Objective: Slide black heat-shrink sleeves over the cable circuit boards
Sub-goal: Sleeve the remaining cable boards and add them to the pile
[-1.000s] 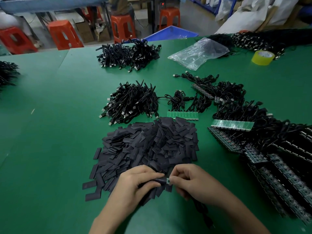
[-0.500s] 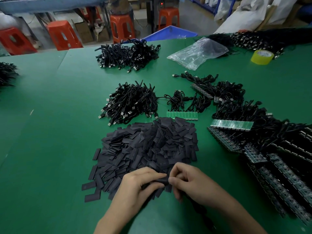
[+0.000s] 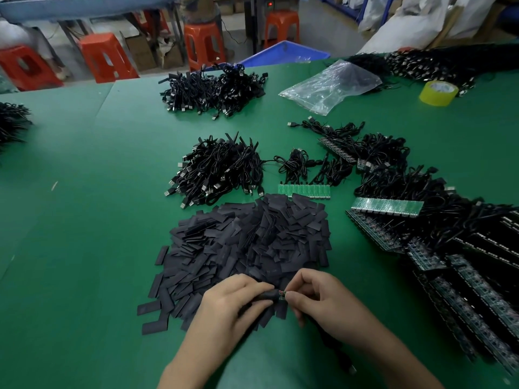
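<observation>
Hands working at the near edge of the sleeve pile (image 3: pixel 247 242). The left hand (image 3: pixel 233 301) is pinching one black heat-shrink sleeve (image 3: pixel 266 295). The right hand (image 3: pixel 317 301) is pinching a small circuit board (image 3: pixel 281 293) and feeding it into the sleeve's open end. A sliver of board is showing between the fingertips, so this one is judged only part-way in.

- Green table (image 3: pixel 84 248) is carrying everything.
- Right of the pile, long rows of unsleeved boards (image 3: pixel 449 276) are lying fanned out with their cables. They look like the biggest share of the work and are waiting.
- The pile itself is lying thick with many loose sleeves.
- Beyond the pile a cable bundle (image 3: pixel 219 169) is sitting; I cannot tell whether its boards are sleeved.
- Just beyond the pile's far right corner a short strip of bare green boards (image 3: pixel 304 190) is lying.

Judging from this, most of the task seems to be remaining.
</observation>
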